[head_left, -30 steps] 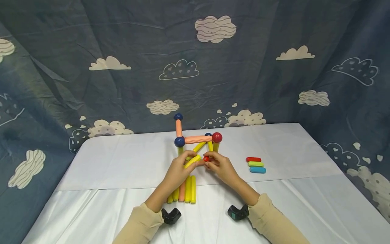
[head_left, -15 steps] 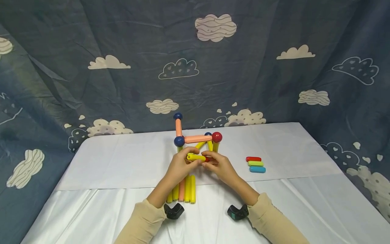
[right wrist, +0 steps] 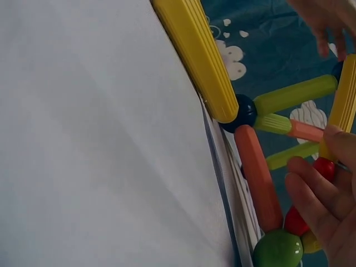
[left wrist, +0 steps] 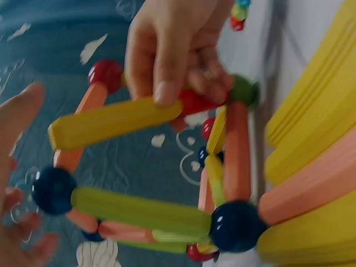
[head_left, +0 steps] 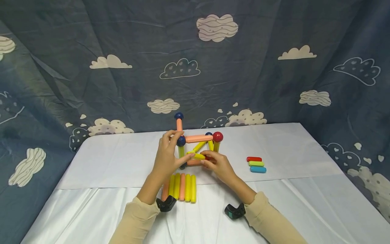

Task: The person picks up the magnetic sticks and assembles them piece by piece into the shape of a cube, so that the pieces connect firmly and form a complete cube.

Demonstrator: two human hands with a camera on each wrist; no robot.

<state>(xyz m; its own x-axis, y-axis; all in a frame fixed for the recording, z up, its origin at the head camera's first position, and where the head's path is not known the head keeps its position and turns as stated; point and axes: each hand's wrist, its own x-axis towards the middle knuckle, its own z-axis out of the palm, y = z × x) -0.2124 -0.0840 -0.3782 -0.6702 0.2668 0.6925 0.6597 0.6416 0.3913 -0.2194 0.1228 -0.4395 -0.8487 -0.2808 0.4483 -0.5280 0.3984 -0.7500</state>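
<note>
My right hand [head_left: 220, 166] pinches a short red stick [left wrist: 199, 103] and the end of a yellow building stick [left wrist: 114, 123] that meets it. The red stick reaches a green ball [left wrist: 243, 90] low on the frame, and the yellow one points left. My left hand [head_left: 165, 156] is spread beside the upper blue ball [head_left: 181, 141]; its fingers [left wrist: 19, 111] stand apart from that ball in the left wrist view. A lime stick [left wrist: 142, 211] joins this ball to a lower blue ball [left wrist: 238, 226]. An orange stick [head_left: 199, 138] runs across to a red ball [head_left: 217, 137].
Several yellow and orange sticks [head_left: 188, 188] lie in a row in front of the frame. To the right are short red [head_left: 254, 159], lime [head_left: 256, 163] and blue [head_left: 258, 169] sticks on the white table [head_left: 298, 203]. A dark cloud-print curtain [head_left: 137, 88] hangs behind.
The yellow stick came over to the red stick in my right hand. My left hand has let go of it and moved up and left toward the upper blue ball.
</note>
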